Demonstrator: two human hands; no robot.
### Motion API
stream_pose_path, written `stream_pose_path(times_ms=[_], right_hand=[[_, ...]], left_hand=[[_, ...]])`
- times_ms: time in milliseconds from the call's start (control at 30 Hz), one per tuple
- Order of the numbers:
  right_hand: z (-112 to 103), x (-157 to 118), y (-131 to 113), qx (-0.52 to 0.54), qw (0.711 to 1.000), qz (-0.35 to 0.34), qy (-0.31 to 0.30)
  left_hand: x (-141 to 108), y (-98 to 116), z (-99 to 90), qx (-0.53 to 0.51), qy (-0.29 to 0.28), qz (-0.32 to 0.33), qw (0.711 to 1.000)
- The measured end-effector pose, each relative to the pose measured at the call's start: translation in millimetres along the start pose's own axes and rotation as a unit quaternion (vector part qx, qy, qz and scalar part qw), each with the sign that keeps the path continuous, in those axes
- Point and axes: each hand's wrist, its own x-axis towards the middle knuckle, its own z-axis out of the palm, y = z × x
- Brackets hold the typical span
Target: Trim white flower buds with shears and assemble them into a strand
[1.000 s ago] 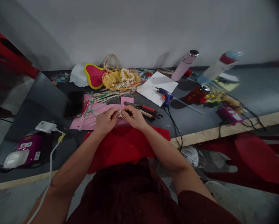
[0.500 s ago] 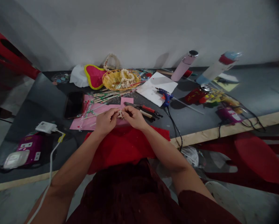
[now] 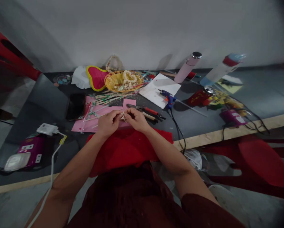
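Observation:
Between my left hand (image 3: 109, 123) and my right hand (image 3: 136, 119) is a small cream-coloured beaded piece (image 3: 123, 117). The fingertips of both hands pinch it, so much of it is hidden. The hands are above the front edge of the table, over pink paper (image 3: 91, 127) and a red cloth (image 3: 125, 148). Pliers with red handles (image 3: 151, 110) lie just beyond my right hand. Thin sticks in wrappers (image 3: 106, 98) are spread behind my left hand.
A yellow basket (image 3: 111, 83) holds a string of pale beads (image 3: 130, 80). A blue glue gun (image 3: 169, 98) rests by white paper (image 3: 153, 90). A pink flask (image 3: 187, 68), a red can (image 3: 201, 96) and a bottle stand right. A phone (image 3: 75, 107) and white cable (image 3: 52, 164) are left.

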Motion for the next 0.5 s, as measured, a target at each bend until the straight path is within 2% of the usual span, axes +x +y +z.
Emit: stream_pose_path(times_ms=[500], right_hand=[[1.2, 0.4, 1.1, 0.024, 1.000, 0.015, -0.006]], left_hand=[[-0.6, 0.8, -1.2, -0.005, -0.003, -0.002, 1.000]])
